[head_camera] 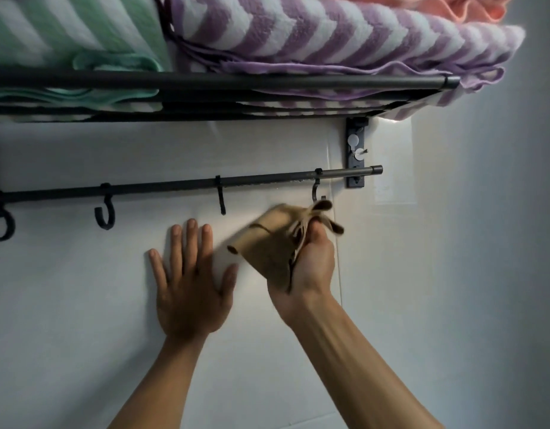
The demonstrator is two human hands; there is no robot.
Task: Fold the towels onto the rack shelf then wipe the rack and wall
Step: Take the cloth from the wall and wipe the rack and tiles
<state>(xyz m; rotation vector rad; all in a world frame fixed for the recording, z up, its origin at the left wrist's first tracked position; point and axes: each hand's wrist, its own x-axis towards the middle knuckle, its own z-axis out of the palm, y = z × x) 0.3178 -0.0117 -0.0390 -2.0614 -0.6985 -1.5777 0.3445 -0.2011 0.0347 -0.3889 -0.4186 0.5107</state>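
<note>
**Below the rail: cloth on the wall, rack waiting above**

Around my two hands spreads the white wall (81, 305), the biggest thing in view and the surface I am working. Above both hands runs the black rack shelf (205, 80), its long axis left to right, already loaded with folded towels: a green striped towel (66, 29) above my left hand, a purple striped towel (313, 35) above my right, and a coral towel (437, 7) on top of the purple one. So I judge the folding done and the wiping under way.

Between shelf and hands, the hook rail (190, 184) lies parallel to the shelf, just above my right knuckles; one hook (317, 188) hangs almost touching the cloth's top.

My right hand (307, 261) is clenched around a bunched tan cloth (267, 246), which spills to the left of the grip, toward my other hand, and looks pressed to the wall; it is blurred. My left hand (190, 283) lies flat on the wall, fingers straight and spread, holding nothing, just beside the cloth's left corner.

The rail is straight up from the grip and the right hand is nearer to it, so I expect the next sweep to go upward or along that axis.
</note>
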